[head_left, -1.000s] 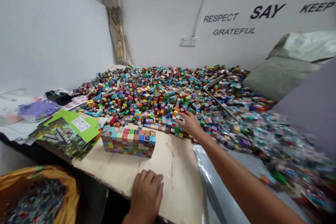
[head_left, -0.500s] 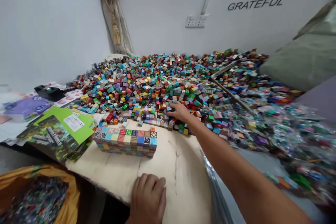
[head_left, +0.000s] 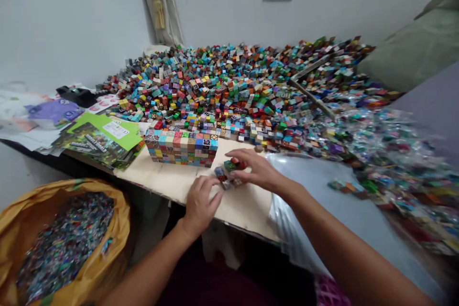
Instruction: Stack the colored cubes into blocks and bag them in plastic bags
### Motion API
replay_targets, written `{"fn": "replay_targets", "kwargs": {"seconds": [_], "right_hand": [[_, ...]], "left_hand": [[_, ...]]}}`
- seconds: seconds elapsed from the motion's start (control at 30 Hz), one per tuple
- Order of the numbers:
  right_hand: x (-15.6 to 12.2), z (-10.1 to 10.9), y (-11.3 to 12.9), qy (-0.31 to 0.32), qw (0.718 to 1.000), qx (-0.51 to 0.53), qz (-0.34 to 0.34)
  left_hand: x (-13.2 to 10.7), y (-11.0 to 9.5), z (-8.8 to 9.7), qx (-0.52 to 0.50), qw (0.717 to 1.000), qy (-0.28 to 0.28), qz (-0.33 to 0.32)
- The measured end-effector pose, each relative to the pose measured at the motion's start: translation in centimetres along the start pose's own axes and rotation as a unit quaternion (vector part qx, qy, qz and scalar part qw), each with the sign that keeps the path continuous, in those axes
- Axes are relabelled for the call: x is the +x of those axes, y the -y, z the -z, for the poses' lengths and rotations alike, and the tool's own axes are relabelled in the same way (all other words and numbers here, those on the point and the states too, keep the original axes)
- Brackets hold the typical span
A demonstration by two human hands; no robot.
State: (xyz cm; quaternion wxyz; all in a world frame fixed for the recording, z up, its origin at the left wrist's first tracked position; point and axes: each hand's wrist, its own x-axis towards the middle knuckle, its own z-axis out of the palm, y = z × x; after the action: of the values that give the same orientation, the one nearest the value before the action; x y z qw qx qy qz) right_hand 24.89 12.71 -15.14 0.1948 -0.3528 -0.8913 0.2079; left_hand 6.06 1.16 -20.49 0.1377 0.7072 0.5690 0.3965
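Observation:
Several small printed cubes (head_left: 228,174) sit on the pale board between my hands. My right hand (head_left: 261,169) curves around them from the right, thumb and fingers on either side of the cubes. On their left is my left hand (head_left: 202,201), its thumb apart from bent fingers; the fingertips are beside the cubes, and whether they touch is unclear. Just behind stands a long block of stacked printed cubes (head_left: 181,149), in rows of many colours, with neither hand on it. A big heap of loose cubes (head_left: 215,86) spreads across the table beyond.
Green cards and dark printed leaflets (head_left: 96,141) lie at left, near a black tape dispenser (head_left: 76,96). A yellow sack (head_left: 120,210) of small packets stands lower left. Clear plastic bags (head_left: 311,177) lie at right, below an L-shaped strip (head_left: 311,98) on the heap.
My right hand has come back from the heap toward me with cubes and now holds them over the board. My left hand has moved up beside them. The view has tilted down.

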Motion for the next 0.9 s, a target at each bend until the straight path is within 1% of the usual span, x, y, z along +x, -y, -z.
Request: {"fn": "replay_targets", "kwargs": {"seconds": [0.07, 0.1, 0.13, 0.17, 0.23, 0.33, 0.43, 0.5, 0.53, 0.63, 0.7, 0.8, 0.9], "right_hand": [[-1.7, 0.6, 0.2, -0.080, 0.995, 0.013, -0.065], [-2.5, 0.7, 0.2, -0.111, 0.989, 0.012, -0.093], [-3.1, 0.6, 0.3, -0.128, 0.985, 0.011, -0.113], [-3.5, 0.4, 0.4, -0.127, 0.984, 0.013, -0.124], [-4.0, -0.4, 0.8, -0.092, 0.988, 0.011, -0.127], [-3.9, -1.7, 1.4, -0.043, 0.990, -0.058, -0.124], [-3.7, -2.4, 1.7, -0.025, 0.989, -0.118, -0.087], [-4.2, -2.5, 1.8, -0.029, 0.991, -0.116, -0.061], [-4.5, -2.7, 1.9, -0.038, 0.991, -0.113, -0.059], [-5.9, -3.1, 2.5, -0.070, 0.988, -0.104, -0.089], [-6.6, -3.6, 3.0, -0.066, 0.989, -0.091, -0.096], [-6.6, -4.2, 3.4, -0.024, 0.991, -0.089, -0.099], [-5.7, -4.2, 3.5, 0.034, 0.986, -0.106, -0.120]], "left_hand": [[0.1, 0.0, 0.1, -0.042, 0.999, -0.032, 0.009], [0.3, 0.0, 0.2, -0.046, 0.998, -0.036, 0.009], [0.4, -0.1, 0.2, -0.043, 0.998, -0.035, 0.008], [0.6, -0.1, 0.1, -0.034, 0.999, -0.031, 0.007], [1.0, 0.0, 0.0, 0.003, 1.000, -0.029, 0.010], [1.3, 0.5, -0.1, 0.060, 0.998, -0.021, 0.015], [1.1, 0.8, 0.0, 0.073, 0.997, 0.017, 0.003], [0.7, 0.6, 0.1, 0.082, 0.996, 0.040, -0.002], [0.5, 0.4, 0.2, 0.088, 0.995, 0.047, -0.001], [-0.1, -0.2, 0.6, 0.093, 0.993, 0.070, 0.003], [-0.3, -0.5, 0.8, 0.089, 0.993, 0.081, 0.005], [-0.3, -0.9, 0.9, 0.083, 0.991, 0.105, 0.004], [-0.3, -1.1, 0.8, 0.080, 0.989, 0.126, -0.001]]}}
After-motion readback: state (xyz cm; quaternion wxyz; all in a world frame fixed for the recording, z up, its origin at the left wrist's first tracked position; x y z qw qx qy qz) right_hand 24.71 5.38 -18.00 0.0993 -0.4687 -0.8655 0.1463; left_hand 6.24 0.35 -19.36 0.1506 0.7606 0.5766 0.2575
